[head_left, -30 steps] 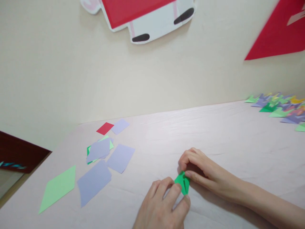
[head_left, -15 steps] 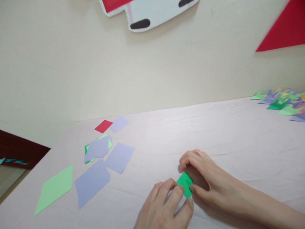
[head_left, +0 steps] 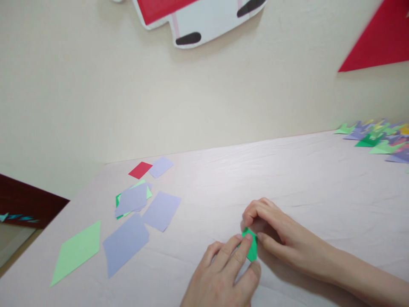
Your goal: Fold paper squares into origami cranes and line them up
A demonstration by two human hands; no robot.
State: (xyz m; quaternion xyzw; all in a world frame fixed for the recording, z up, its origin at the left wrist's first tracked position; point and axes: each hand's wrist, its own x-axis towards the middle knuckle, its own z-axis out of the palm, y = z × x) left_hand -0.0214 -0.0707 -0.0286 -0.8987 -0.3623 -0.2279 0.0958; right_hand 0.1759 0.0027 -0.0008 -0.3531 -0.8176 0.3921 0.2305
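Observation:
A small folded piece of green paper (head_left: 252, 250) lies on the pale cloth, partly hidden beneath fingers. My left hand (head_left: 225, 273) holds it down, with the index and middle fingertips on its top and the thumb at its near edge. From the right, my right hand (head_left: 277, 234) curls around the paper's far corner, its thumb at the right edge and its bent fingers behind the corner. How firmly the right fingertips grip the paper is partly hidden.
Left on the cloth lie a light green sheet (head_left: 78, 251), several lavender sheets (head_left: 126, 244), a small mixed stack (head_left: 131, 199) and a red sheet (head_left: 140, 170). Folded paper pieces (head_left: 370, 138) cluster at the far right against the wall (head_left: 204, 102). The table's left edge slopes down nearby.
My left fingers have moved forward over the green paper and now cover more of it, with its folds looking flatter. My right thumb has shifted slightly towards the far corner.

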